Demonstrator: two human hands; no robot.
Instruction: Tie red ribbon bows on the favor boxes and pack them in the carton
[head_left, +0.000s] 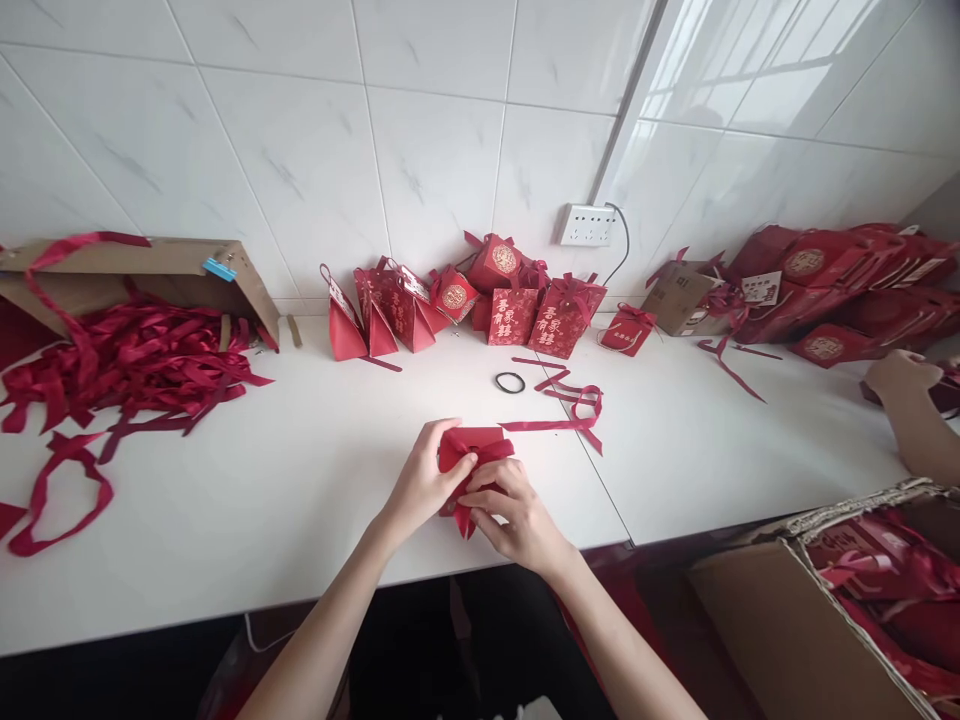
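Both my hands work on one small red gift box (480,446) with a red ribbon at the near edge of the white table (300,500). My left hand (426,482) grips its left side, fingers curled over the top. My right hand (510,515) pinches the ribbon end hanging below the box. Loose red ribbon pieces (574,410) and a black hair tie (510,382) lie just behind the box.
Finished red boxes (480,305) stand along the wall. A heap of red ribbons (127,365) spills from a tipped cardboard box (150,270) at left. Another person's hand (904,385) rests at right by flat red boxes (840,285). An open carton (847,600) sits at lower right.
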